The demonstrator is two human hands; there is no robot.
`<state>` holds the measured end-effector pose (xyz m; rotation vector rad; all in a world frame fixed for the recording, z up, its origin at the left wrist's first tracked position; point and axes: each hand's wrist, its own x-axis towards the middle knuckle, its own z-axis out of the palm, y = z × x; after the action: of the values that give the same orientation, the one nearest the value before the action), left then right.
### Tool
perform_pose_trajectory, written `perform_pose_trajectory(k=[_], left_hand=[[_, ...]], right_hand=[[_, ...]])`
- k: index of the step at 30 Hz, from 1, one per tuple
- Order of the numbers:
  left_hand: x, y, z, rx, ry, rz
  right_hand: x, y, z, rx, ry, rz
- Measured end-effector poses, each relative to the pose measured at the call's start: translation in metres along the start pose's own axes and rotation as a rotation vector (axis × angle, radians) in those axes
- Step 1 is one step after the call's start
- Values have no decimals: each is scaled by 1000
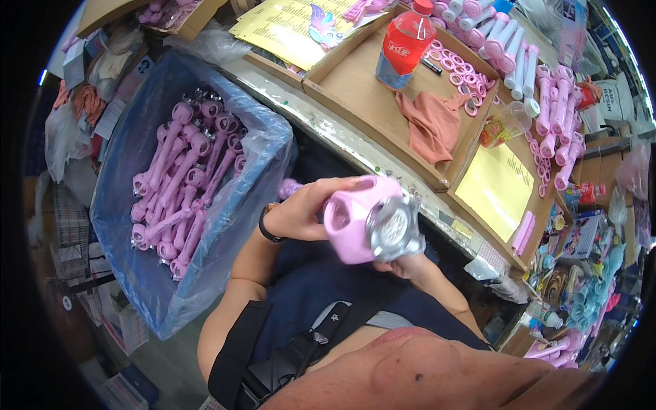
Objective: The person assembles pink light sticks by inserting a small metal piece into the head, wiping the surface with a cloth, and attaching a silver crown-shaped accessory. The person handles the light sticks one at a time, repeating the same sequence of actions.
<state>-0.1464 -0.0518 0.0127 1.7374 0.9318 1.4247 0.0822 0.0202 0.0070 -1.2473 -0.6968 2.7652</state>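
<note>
A pink plastic toy wand [357, 254] is held up close to my chest, its broad head marked by round openings. A clear, silvery faceted cap [396, 225] sits at the head's right end. My left hand [301, 213], with a black band at the wrist, is closed round the wand from the left. The pink tip of its handle [289, 188] shows beyond that hand. My right hand [406, 265] grips below the clear cap, its fingers partly hidden by it.
A blue-lined box [263, 167] of similar pink wands stands to the left. On the workbench, a cardboard tray [355, 89] holds a red-labelled bottle [406, 44], an orange cloth [432, 126] and pink rings [465, 72]. More pink wand parts [557, 109] lie at the far right.
</note>
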Motion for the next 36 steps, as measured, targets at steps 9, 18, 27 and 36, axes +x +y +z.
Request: perform_pose_trajectory(k=[9, 18, 27, 36], left_hand=[[1, -12, 23, -29, 146, -12], [10, -6, 6, -76, -82, 36], [26, -4, -11, -477, 652, -115], [44, -26, 23, -691, 681, -342]], right_hand=[[7, 1, -16, -548, 26, -678], [-5, -9, -3, 430, -21, 144], [29, -4, -5, -936, 51, -1217], [62, 35, 10, -950, 184, -1167]])
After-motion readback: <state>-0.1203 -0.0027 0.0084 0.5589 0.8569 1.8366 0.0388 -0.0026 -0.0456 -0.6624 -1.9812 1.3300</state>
